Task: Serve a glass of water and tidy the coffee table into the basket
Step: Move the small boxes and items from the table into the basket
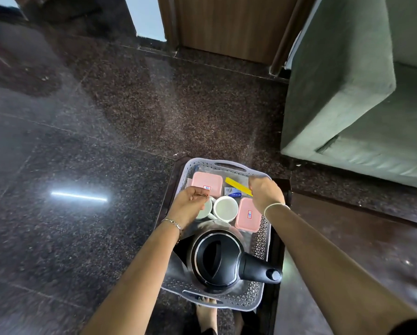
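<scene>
A grey perforated plastic basket [260, 245] is in front of me, low in the view. Inside stand a steel kettle with a black lid and handle [218, 259], two white cups [225, 208], and two pink lidded boxes [207, 181] [248, 215]. A yellow strip [236, 184] and a small blue and white packet [234, 192] lie there too. My left hand [190, 201] is closed at the basket's left rim, partly over one cup. My right hand [265, 193] is closed on the right rim. Something dark and flat shows under the basket; I cannot tell what.
A dark glossy table top [357, 240] runs along the right. Behind it stands a grey-green sofa [347, 93]. Speckled dark granite floor [105, 141] spreads left and ahead to a wooden door [226, 25]. My bare foot [206, 310] shows below the basket.
</scene>
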Demonstrator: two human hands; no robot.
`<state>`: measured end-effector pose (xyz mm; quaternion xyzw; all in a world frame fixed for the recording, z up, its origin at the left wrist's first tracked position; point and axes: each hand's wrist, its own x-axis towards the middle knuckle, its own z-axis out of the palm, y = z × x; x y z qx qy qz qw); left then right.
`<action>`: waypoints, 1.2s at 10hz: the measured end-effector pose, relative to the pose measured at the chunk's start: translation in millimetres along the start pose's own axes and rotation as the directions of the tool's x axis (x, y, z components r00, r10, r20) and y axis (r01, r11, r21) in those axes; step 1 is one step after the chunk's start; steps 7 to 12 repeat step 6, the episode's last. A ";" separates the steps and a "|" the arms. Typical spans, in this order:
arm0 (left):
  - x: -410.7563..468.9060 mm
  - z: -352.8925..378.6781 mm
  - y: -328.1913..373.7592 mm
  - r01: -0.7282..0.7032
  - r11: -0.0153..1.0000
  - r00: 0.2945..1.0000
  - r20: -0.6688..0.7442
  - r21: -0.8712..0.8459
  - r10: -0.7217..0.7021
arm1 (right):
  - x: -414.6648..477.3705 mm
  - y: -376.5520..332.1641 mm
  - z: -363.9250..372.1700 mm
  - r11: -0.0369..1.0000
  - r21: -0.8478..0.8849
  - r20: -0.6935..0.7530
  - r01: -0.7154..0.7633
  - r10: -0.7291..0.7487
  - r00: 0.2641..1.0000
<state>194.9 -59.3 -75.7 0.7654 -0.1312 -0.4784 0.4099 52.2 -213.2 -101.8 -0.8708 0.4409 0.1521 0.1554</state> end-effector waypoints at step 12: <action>-44.5 22.8 47.3 -0.135 0.991 0.991 -0.027 0.009 0.135 | -73.2 38.6 -45.9 0.974 0.223 -0.332 0.027 0.050 0.942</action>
